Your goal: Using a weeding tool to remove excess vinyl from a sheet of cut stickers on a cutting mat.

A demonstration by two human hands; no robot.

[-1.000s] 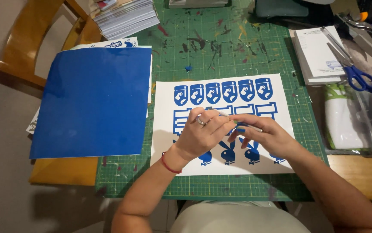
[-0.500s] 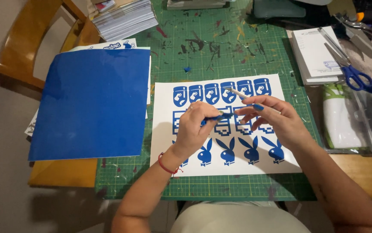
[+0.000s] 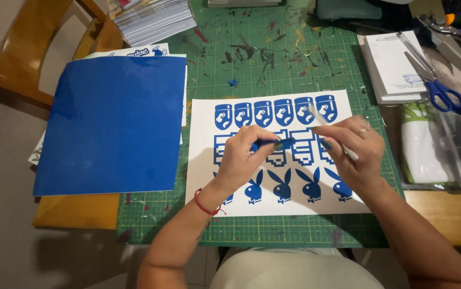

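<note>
Wooden table (image 3: 455,214) shows bare only at lower right of frame; the rest is covered. Green gridded cutting mat (image 3: 273,59) spans the centre, paint-flecked, its upper middle the only open stretch. Large blue vinyl sheet (image 3: 110,126) lies left of centre and overhangs the mat's left edge toward the wooden chair (image 3: 24,59). White backing sheet with blue cut decals (image 3: 281,200) sits centre-low on the mat, its left edge just beside the blue sheet's right edge and its bottom edge near the mat's front edge.

Right edge of frame is crowded: white notepad stack (image 3: 393,67), blue-handled scissors (image 3: 439,91), green-and-white pouch (image 3: 420,144). Stack of paper (image 3: 153,18) at upper left.

Left hand (image 3: 244,160) rests over the sheet's middle row, fingertips pinching a small blue vinyl scrap (image 3: 273,143) lifted off the backing. Right hand (image 3: 356,152) is over the sheet's right part, fingers pressed together around a thin silver pick tool (image 3: 321,115) with its tip toward the top decal row. The hands are apart, scrap between them.
</note>
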